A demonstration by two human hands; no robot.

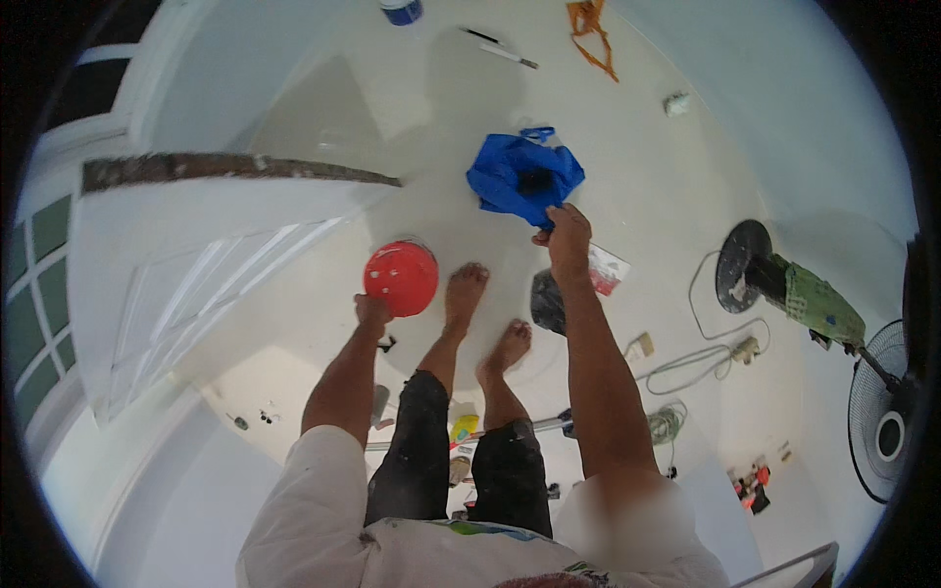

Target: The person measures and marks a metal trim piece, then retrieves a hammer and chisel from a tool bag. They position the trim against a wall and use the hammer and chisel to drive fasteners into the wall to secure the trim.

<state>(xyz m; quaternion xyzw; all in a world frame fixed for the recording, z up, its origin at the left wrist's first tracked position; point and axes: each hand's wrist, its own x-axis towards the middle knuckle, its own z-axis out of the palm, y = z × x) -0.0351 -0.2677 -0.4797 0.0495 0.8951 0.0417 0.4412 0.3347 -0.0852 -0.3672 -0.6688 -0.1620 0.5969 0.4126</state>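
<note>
I look straight down at my bare feet on a white floor. My left hand (372, 312) grips the rim of a round red bucket (401, 277) that hangs beside my left foot. Further forward, my right hand (566, 233) pinches the edge of a crumpled blue plastic bag (521, 174) with a dark opening in its middle. A dark grey bag (549, 302) and a small white and red packet (607, 269) lie on the floor just below my right wrist.
An open white door (196, 284) with a rough brown top edge stands at my left. At the right are a standing fan (887, 412), a fan base (742, 265) with green cloth, and white cables (701, 358). Orange strap (591, 29), pens and small tools lie about.
</note>
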